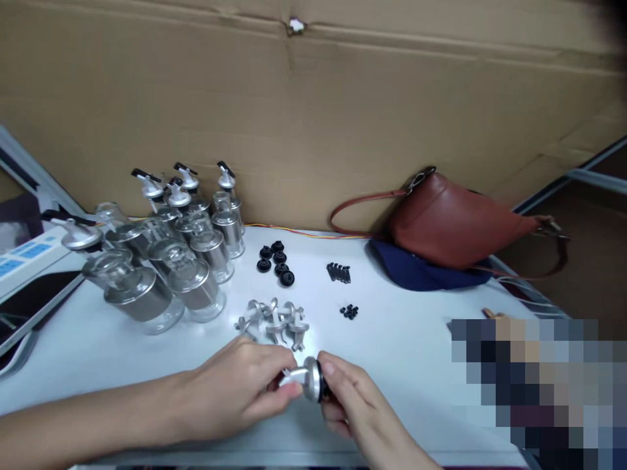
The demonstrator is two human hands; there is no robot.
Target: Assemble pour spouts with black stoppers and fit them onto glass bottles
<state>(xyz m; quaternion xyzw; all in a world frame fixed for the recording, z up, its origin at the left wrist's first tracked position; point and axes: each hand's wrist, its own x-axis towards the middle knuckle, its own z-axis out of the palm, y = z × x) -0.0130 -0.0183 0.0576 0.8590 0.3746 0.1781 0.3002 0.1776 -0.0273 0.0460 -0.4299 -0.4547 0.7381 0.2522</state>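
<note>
A silver pour spout [310, 378] lies crosswise between my hands near the table's front. My left hand [245, 378] pinches its narrow end between thumb and fingers. On its round base sits a black stopper [322, 381], gripped by my right hand [360, 401]; the stopper's far end is hidden in my fingers. Just beyond my hands lies a cluster of loose silver spouts [277, 323]. Farther back are several black stoppers [287, 278]. To their right, black levers [339, 272] lie in a row, with small black pieces [349, 312] in front of them.
Several glass bottles [191, 287] with metal bands stand at the left, some topped by spouts. Left of them lie a dark-screened device [36, 307] and a white box [34, 251]. A brown handbag [445, 222] rests on a navy cap [416, 267]. A blurred-out person is at right. Cardboard [294, 117] backs the table.
</note>
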